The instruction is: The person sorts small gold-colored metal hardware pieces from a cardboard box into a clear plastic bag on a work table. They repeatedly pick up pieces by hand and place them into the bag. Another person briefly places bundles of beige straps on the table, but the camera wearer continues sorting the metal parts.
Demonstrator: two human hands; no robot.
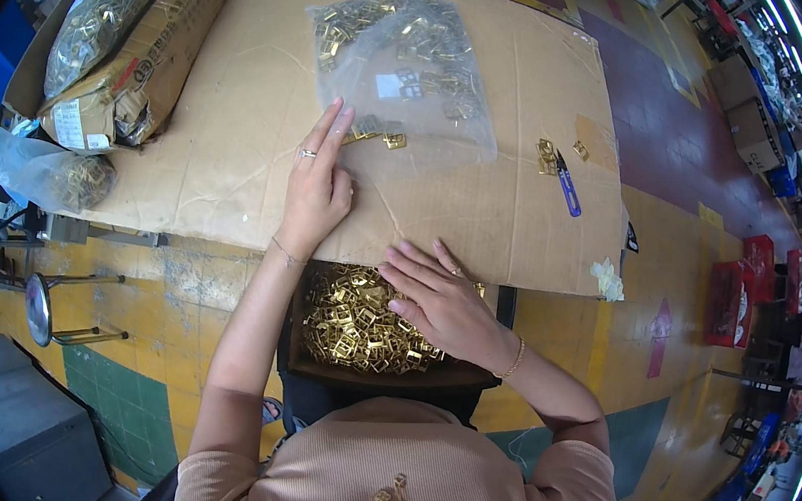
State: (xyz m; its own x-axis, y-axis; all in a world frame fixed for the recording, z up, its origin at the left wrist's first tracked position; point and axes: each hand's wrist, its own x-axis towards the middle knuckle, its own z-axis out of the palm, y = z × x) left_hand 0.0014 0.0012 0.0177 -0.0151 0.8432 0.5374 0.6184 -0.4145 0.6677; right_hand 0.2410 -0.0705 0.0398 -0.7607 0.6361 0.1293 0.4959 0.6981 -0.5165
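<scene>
My left hand lies on the cardboard-covered table with its index and middle fingers stretched out, holding nothing visible. Its fingertips are beside a few gold metal buckles at the lower edge of a clear plastic bag filled with more such buckles. At the table's near edge my right hand rests with fingers spread, partly over an open box on my lap. Loose gold buckles heap up inside that box; my right hand hides some of them.
Blue-handled thread snips lie on the table's right beside several loose buckles. A carton with another bag of buckles stands at the far left, and a smaller filled bag sits before it. A round stool is on the floor at left.
</scene>
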